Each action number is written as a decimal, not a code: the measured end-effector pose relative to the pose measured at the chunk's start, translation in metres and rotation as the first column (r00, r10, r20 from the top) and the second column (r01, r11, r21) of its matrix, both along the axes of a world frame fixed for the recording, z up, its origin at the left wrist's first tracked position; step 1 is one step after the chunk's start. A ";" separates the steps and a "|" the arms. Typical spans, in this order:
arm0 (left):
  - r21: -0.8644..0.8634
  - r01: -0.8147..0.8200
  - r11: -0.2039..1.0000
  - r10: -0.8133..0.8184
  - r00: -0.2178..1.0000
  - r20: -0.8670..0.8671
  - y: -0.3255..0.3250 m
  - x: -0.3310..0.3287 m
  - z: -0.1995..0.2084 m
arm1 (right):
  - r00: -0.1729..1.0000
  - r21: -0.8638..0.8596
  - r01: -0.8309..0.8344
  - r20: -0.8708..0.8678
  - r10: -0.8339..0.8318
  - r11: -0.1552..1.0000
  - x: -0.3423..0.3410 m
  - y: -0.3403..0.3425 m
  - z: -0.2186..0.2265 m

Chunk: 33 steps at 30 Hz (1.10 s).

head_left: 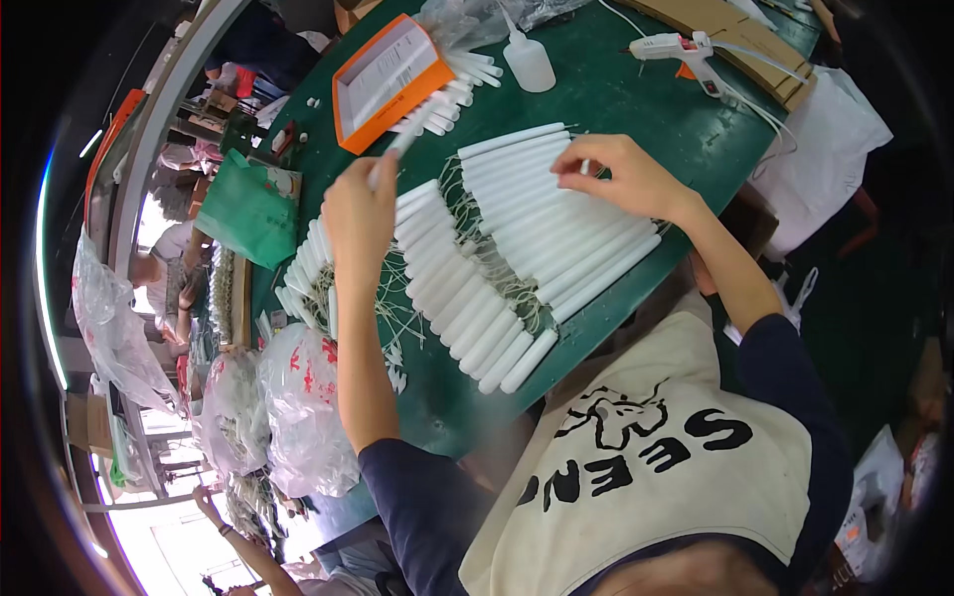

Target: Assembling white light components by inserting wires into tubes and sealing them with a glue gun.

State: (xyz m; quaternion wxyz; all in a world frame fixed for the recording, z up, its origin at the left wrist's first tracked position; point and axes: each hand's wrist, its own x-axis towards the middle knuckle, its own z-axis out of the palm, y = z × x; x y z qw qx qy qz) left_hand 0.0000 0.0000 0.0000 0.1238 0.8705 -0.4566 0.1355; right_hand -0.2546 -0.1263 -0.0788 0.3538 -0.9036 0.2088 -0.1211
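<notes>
My left hand (360, 214) is closed round a slim white tube (405, 139), which points up and away toward the orange box. My right hand (621, 174) is above the far end of a long row of white tubes (556, 214), thumb and fingers curled together. Something small and white shows between those fingers, too little of it to name. Thin pale wires come from the row's left ends. A second row of white tubes (462, 288) lies nearer the left, its far ends beside the same tangle of wires (487, 260).
An orange open box (390, 84) with more white tubes beside it stands at the back of the green table (606, 94). Near it are a white squeeze bottle (530, 65) and a glue gun (686, 55). Clear plastic bags (308, 407) crowd the left; other people work beyond.
</notes>
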 end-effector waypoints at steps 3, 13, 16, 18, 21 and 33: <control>-0.445 0.453 0.772 -0.635 0.521 -0.571 -0.001 -0.038 -0.015 | 0.895 0.459 -0.139 0.438 -0.088 0.877 0.007 0.001 0.000; 0.000 0.810 0.586 -0.764 0.552 -0.333 -0.014 -0.052 -0.046 | 0.444 0.555 -0.403 0.814 -0.375 0.728 -0.023 -0.008 0.019; -0.003 0.766 0.643 -0.676 0.565 -0.473 -0.013 -0.054 -0.054 | 0.416 0.525 -0.050 0.785 -0.460 0.850 -0.033 -0.009 0.019; 0.028 0.756 0.654 -0.661 0.589 -0.464 -0.014 -0.054 -0.054 | 0.421 0.413 0.234 0.773 -0.475 0.880 -0.038 -0.010 0.019; 0.028 0.748 0.663 -0.624 0.572 -0.532 -0.014 -0.052 -0.055 | 0.437 0.480 0.348 0.677 -0.592 0.806 -0.045 -0.008 0.018; -0.375 0.425 0.824 -0.548 0.426 -0.720 -0.004 -0.032 -0.070 | 0.222 0.663 0.235 0.675 -0.703 0.711 -0.036 -0.005 0.001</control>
